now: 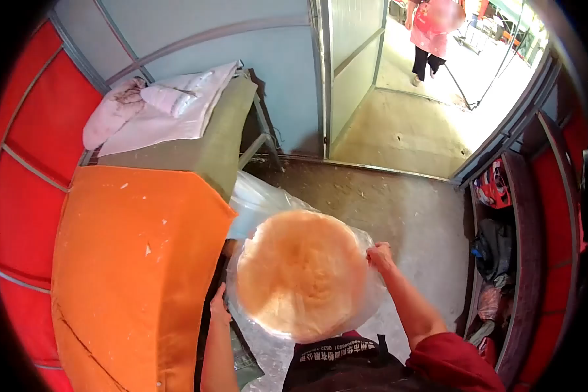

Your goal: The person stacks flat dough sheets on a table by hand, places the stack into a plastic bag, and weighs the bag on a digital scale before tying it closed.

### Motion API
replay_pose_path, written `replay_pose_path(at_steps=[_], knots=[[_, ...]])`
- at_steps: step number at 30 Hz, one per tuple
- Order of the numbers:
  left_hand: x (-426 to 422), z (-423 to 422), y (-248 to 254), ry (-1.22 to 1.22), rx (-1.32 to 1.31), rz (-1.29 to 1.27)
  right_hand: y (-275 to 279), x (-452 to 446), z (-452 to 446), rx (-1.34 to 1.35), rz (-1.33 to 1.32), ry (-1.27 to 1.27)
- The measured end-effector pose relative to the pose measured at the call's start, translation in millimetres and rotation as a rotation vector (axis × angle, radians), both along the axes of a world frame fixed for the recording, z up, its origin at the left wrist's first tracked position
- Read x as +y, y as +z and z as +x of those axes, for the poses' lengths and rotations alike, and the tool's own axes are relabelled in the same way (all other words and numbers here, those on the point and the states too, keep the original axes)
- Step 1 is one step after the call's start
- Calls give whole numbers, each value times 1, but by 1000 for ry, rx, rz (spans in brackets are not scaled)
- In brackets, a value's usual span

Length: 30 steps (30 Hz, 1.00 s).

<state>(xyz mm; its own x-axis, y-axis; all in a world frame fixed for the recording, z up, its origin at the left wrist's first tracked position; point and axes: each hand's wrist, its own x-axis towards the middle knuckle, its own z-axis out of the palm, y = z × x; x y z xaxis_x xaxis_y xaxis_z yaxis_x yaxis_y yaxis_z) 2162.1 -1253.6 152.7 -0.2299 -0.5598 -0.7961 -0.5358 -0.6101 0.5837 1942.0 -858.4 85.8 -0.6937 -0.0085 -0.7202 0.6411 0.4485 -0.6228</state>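
In front of my body is a clear plastic bag [379, 293] with a wide, round, tan-orange flatbread-like stack [300, 271] inside; its exact kind is hard to tell through the film. My right hand [380, 255] is closed on the bag's right edge, knuckles up. At the bag's left side, my left hand [220, 306] grips the edge, its fingers partly hidden. Just left of that hand hangs the orange cloth [140, 261] over a table. More clear plastic sheeting [261, 196] lies beyond the bag.
White cloths [170, 101] lie on a grey-green covered table [225, 121] at the back left. An open doorway [398, 130] is ahead, with a person in a red apron [431, 32] outside. Dark shelves [522, 248] holding bags and clothing line the right wall.
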Motion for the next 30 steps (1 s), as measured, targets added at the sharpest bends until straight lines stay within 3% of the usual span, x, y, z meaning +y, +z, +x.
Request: replay_pose_path(at_steps=[1, 3, 4, 7, 9, 10, 11, 13, 15, 18, 20, 22, 24, 26, 27, 28, 29, 30], knots=[[-8, -15, -12, -8, -28, 5, 1, -8, 5, 194, -80, -136], [-29, -35, -42, -33, -92, 27, 37, -18, 16, 310, -391, -236], [-55, -33, -85, -84, -129, 69, 52, -24, 17, 367, -553, -284], [-69, -51, -90, -156, -81, -133, 48, -24, 5, 149, -932, -342], [-77, -58, -80, -23, 424, -188, 44, -36, -9, 57, -970, -466], [-77, -62, -76, -46, 465, -190, 42, -43, -15, 7, -986, -529], [-77, -65, -71, -69, 506, -192, 40, -53, -17, -28, -1215, -478], [-69, -79, -62, -293, 165, -144, 37, -85, -14, -99, -1111, -542], [-73, -99, -45, -392, 239, -100, 32, -101, -16, -170, -1172, -584], [-60, -104, 34, -399, 465, -50, 131, -94, 11, -206, -1461, -617], [-49, -67, 59, -309, 620, -27, 167, -59, 39, -76, -1596, -66], [-47, -28, 55, 125, 576, -44, 162, -27, 66, -107, -1456, -254], [-47, 24, 41, -217, 571, 65, 140, 1, 108, -166, -935, -86], [-30, 55, 70, -759, 532, 479, 153, 2, 140, -365, -473, 146], [-14, 64, 78, -1022, 400, 573, 132, 16, 172, -493, -425, 297], [2, 68, 87, -1282, 269, 655, 138, 10, 192, -430, -260, 571], [5, 54, 109, -1449, 279, 435, 133, 12, 196, -323, -251, 665], [-14, 46, 101, -1289, 476, 395, 125, 14, 196, -208, -244, 757]])
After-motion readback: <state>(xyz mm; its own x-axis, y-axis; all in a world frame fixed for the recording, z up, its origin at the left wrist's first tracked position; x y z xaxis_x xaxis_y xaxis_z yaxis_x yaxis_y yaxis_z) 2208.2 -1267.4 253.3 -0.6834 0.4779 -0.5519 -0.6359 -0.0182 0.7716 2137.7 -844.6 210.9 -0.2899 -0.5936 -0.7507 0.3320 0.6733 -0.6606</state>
